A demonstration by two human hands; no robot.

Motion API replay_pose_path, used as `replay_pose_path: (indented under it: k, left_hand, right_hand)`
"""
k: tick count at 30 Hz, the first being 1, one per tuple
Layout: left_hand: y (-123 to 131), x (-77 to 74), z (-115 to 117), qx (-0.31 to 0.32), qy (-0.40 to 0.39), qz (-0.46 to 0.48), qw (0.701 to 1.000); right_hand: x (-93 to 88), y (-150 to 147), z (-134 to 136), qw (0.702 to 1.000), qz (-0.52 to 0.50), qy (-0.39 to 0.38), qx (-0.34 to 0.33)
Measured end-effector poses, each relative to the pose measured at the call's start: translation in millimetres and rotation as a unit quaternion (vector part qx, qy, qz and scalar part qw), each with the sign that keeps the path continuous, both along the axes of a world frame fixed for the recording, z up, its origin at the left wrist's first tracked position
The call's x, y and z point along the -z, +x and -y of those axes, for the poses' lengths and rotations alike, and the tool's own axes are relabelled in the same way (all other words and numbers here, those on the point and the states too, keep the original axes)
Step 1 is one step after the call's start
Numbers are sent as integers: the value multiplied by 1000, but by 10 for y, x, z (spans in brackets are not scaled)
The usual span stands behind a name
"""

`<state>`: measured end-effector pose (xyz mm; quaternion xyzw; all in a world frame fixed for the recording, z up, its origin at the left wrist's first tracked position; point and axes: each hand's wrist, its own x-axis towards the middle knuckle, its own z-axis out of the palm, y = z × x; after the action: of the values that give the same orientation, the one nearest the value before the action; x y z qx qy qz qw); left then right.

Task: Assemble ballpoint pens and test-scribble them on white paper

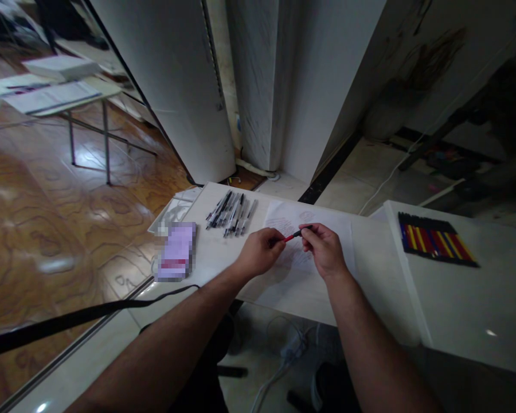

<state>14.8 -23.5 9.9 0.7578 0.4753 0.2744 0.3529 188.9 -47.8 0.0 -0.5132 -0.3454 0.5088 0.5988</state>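
Between my two hands is a pen (293, 236) with a red barrel and a black end, held above a sheet of white paper (346, 241). My left hand (261, 249) pinches its red end. The fingers of my right hand (324, 246) are closed round the black part; I cannot tell whether that part is a cap. Reddish scribbled lines show on the paper, partly hidden by my hands. Left of the paper lies a loose pile of several clear and black pens (231, 213) on the white table (382, 269).
On a slightly higher white surface (464, 310) at right, a row of several red, yellow and blue pens (438, 240) with black ends lies side by side. A purple blurred-out object (176, 250) rests at the table's left edge. A black strap (90, 312) crosses the lower left.
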Motion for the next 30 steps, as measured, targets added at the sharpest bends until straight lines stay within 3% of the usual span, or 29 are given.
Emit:
replay_pose_path:
  k: [8,19,30]
  left_hand:
    - [1,9,2,-21,16,2,1000]
    - [3,-30,18,14,-5,1,1000]
    - [15,-49,33,-6,-1,1,1000]
  right_hand:
    - [52,-10,0,998,63,-4,16]
    - [-41,-19,6,1000,-25,-17,6]
    - [-33,-29,8,1000,0,-3,9]
